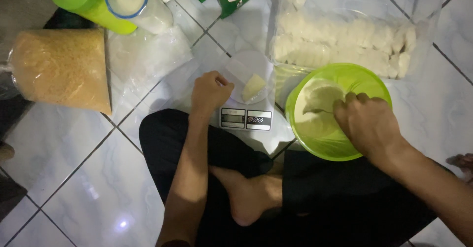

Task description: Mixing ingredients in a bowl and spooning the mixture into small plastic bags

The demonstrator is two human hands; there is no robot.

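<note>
i'm portioning: right hand (pixel 367 123) pinches dough (pixel 320 99) in the green bowl (pixel 374 82), centre right; left hand (pixel 209 91) curled empty by the kitchen scale (pixel 246 119). next needs clean tearing.

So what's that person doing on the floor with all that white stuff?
A person sits cross-legged on the tiled floor. Their right hand is inside a green bowl, touching pale dough. Their left hand rests at the edge of a small kitchen scale, which has a little pale piece on it. Behind the bowl lies a clear bag of white pieces. Off to the left sits a bag of golden crumbs.
</note>
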